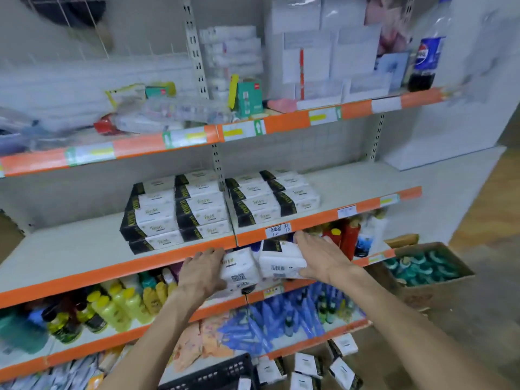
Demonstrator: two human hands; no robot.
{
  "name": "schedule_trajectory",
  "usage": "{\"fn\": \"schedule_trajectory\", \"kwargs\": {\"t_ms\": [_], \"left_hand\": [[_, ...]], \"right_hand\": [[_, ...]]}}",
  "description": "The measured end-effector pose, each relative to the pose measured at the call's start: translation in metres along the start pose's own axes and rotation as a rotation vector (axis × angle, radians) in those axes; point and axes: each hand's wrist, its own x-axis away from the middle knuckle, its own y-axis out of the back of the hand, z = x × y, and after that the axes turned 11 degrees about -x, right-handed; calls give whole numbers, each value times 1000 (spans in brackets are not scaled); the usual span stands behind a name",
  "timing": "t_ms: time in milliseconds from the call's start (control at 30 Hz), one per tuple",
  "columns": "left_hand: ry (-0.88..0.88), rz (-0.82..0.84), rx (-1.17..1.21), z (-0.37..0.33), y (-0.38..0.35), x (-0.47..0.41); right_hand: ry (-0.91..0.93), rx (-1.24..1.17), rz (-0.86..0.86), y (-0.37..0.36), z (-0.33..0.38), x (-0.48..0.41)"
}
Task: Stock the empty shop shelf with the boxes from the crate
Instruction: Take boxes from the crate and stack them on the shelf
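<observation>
My left hand [200, 270] grips a white box with a QR code [239, 273], and my right hand [323, 257] holds a second white box with a black end and a barcode [281, 261]. Both boxes hang side by side just below the front lip of the middle shelf [70, 249]. On that shelf stand stacks of matching black-and-white boxes [219, 206], with bare board to their left and right. A black crate [216, 375] shows at the bottom edge. Several more boxes [309, 367] lie on the floor beside it.
The upper shelf [281, 122] holds packets and a cola bottle [427, 52]. Yellow bottles [121, 302] and blue items [281, 319] fill the lower shelf. A cardboard carton [427, 274] of teal goods sits on the floor at right.
</observation>
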Motion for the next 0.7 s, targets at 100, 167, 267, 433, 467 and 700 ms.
{"fn": "schedule_trajectory", "kwargs": {"t_ms": [100, 167, 267, 433, 467, 700], "left_hand": [[44, -62, -6, -34, 25, -14], [72, -114, -21, -54, 38, -21], [99, -138, -3, -81, 48, -24], [97, -185, 23, -115, 66, -45], [94, -193, 29, -120, 68, -50], [64, -228, 32, -144, 74, -93]], "right_hand": [[5, 2, -55, 31, -51, 6], [-10, -47, -111, 46, -82, 13], [-36, -57, -100, 54, -118, 22], [-14, -22, -137, 65, -154, 20], [-13, -25, -151, 67, -159, 19], [15, -71, -143, 67, -192, -10]]}}
